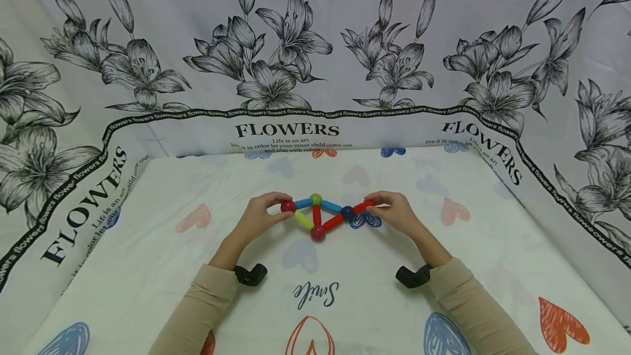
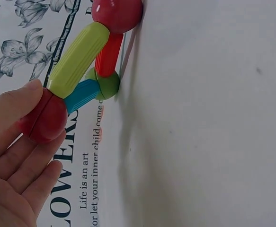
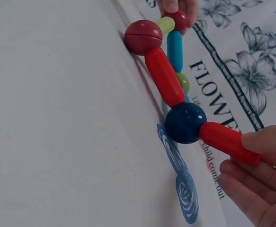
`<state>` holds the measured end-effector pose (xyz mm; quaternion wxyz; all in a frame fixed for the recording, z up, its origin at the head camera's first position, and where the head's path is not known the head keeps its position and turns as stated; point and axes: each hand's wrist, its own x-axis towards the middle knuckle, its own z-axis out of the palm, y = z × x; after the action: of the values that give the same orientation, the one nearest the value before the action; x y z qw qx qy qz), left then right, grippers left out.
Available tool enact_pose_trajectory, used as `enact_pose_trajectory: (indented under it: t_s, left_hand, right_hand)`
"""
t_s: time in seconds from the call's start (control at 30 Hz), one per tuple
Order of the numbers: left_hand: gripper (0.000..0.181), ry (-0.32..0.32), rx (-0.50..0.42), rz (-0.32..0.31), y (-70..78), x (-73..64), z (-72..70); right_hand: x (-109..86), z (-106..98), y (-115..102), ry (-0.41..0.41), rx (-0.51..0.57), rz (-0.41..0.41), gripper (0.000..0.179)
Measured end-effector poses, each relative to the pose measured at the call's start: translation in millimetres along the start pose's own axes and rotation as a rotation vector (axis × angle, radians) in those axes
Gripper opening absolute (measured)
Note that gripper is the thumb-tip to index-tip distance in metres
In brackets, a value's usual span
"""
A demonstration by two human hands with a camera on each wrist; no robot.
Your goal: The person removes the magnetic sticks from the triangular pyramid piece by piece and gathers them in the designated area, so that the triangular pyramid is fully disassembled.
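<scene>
My left hand (image 1: 257,213) pinches a dark red ball (image 2: 45,116) at the left corner of a joined ball-and-rod toy. From that ball run a yellow-green rod (image 2: 78,59) and a blue rod (image 1: 303,202). They lead to a second dark red ball (image 1: 317,233) and a green ball (image 1: 315,199), which a red rod (image 1: 316,215) links. Another blue rod (image 1: 331,206) and a red rod (image 3: 164,77) meet at a navy ball (image 3: 186,123). My right hand (image 1: 394,211) pinches the free end of a further red rod (image 3: 227,142) sticking out from the navy ball.
A white cloth with printed hearts (image 1: 447,211) and the word Smile (image 1: 315,293) covers the table. Flower-printed curtains (image 1: 291,86) stand at the back and both sides. A black wrist device (image 1: 251,274) sits at the left cuff, another wrist device (image 1: 413,276) at the right.
</scene>
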<state>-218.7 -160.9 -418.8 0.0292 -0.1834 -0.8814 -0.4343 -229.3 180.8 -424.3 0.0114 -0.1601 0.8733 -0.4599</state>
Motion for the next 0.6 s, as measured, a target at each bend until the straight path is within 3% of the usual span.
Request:
enact_pose_trajectory:
  t_s: [0.6]
  left_hand:
    - [0.036,-0.048,0.015,-0.036,-9.9,-4.5,-0.7]
  right_hand:
    - [-2.7,-2.6,6.1,-0.012,-0.016,0.011,0.022]
